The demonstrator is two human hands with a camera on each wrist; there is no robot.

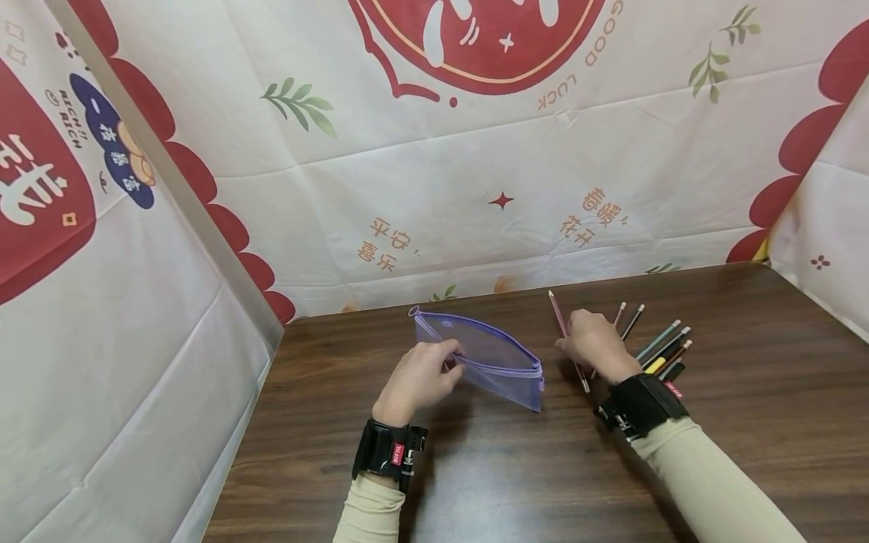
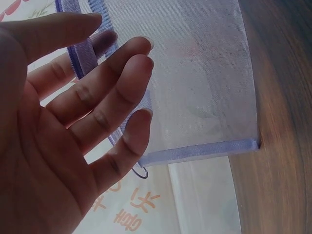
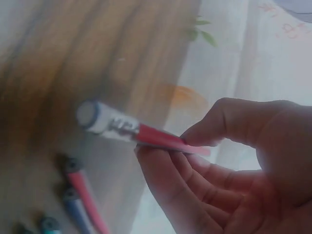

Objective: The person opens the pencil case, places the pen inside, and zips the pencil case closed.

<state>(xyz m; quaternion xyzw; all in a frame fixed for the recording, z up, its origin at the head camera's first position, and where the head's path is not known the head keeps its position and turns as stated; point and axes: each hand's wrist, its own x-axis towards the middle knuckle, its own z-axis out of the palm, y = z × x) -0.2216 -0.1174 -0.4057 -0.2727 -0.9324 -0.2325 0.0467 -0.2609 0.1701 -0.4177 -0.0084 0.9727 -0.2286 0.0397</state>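
A translucent purple mesh zipper pouch (image 1: pixel 504 386) stands tilted near the middle of the table, its top spread apart. My left hand (image 1: pixel 417 377) grips the zipper edge on its near side. In the left wrist view, thumb and index finger hold the zipper band while the other fingers lie bent beside the mesh (image 2: pixel 195 87). To the right of the pouch, my right hand (image 1: pixel 596 345) pinches a red pencil (image 1: pixel 558 313) by its shaft. The right wrist view shows this pencil (image 3: pixel 161 138) between thumb and fingertips, its white printed end pointing away from the hand.
Several pencils (image 1: pixel 657 342) lie fanned out beside and partly under my right wrist, with a yellow-bodied pen (image 1: pixel 655 365) and a dark capped one (image 1: pixel 673 372) among them. Behind the brown wooden table (image 1: pixel 305 422) hangs a printed white cloth (image 1: pixel 462 241); another covers the left side.
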